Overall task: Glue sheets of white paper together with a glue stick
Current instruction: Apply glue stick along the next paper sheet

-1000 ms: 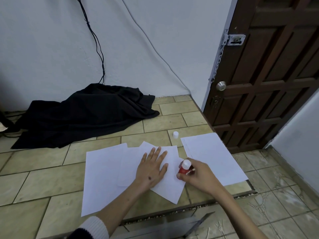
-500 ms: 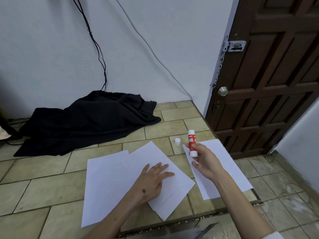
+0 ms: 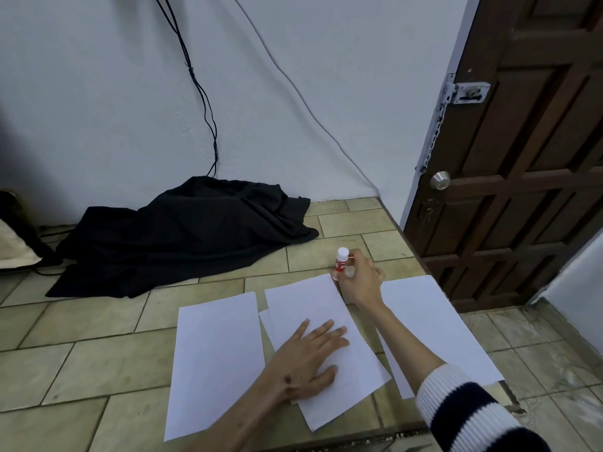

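Tile floor (image 3: 98,363), white wall (image 3: 293,76), wood door (image 3: 528,158).

White lettering on glue stick (image 3: 341,263) (blurred, unreadable)

Black cloth (image 3: 182,236) blocks far floor (image 3: 81,360).

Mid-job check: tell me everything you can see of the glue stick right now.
The glue stick is a small tube, apparently plastic, with a red body bearing white lettering too small to read and a white end pointing up. It stands roughly upright, tilted slightly, at the far corner of the middle paper sheet. The right hand grips its lower part, fingers curled round it, hiding its bottom end, so I cannot tell whether it touches the paper or floor, or whether it is capped.
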